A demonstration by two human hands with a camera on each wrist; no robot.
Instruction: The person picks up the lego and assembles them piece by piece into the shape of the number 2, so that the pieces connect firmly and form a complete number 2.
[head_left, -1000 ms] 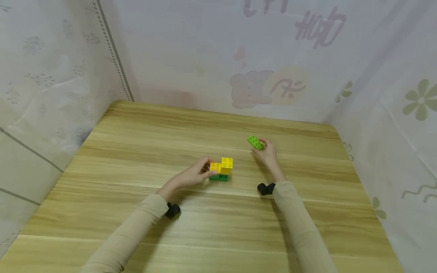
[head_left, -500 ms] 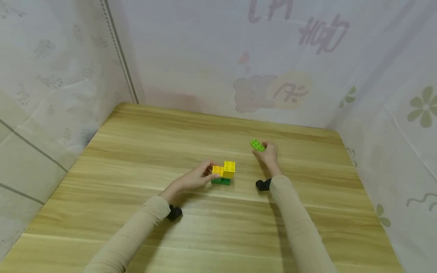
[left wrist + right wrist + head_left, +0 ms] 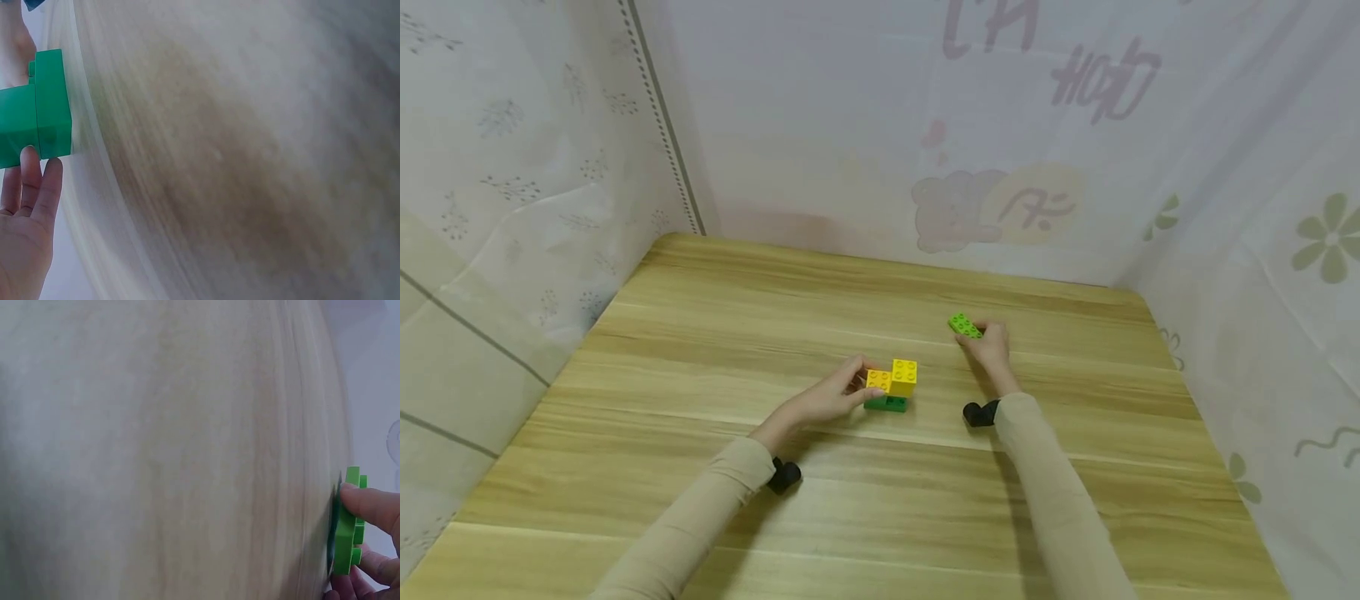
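Observation:
Near the middle of the table, my left hand (image 3: 831,398) holds a small stack of toy building bricks, its thumb on the near side and its other fingers mostly hidden behind. The stack has a dark green brick (image 3: 895,404) at the bottom, an orange-yellow brick (image 3: 878,379) above, and a raised yellow brick (image 3: 904,377) at the right. In the left wrist view, fingertips touch the green bricks (image 3: 53,109) from below. Farther back on the right, my right hand (image 3: 992,346) pinches a flat light green brick (image 3: 964,325) with studs up, close over the tabletop.
The wooden table (image 3: 850,508) ends at the back against a printed cloth wall (image 3: 820,125). More cloth hangs along the left and right sides. Black wrist devices (image 3: 786,475) stick out from both sleeves near the table surface.
The head view has shifted a little, so everything sits slightly lower in it. Both hands keep their hold on the same bricks, almost still over the table.

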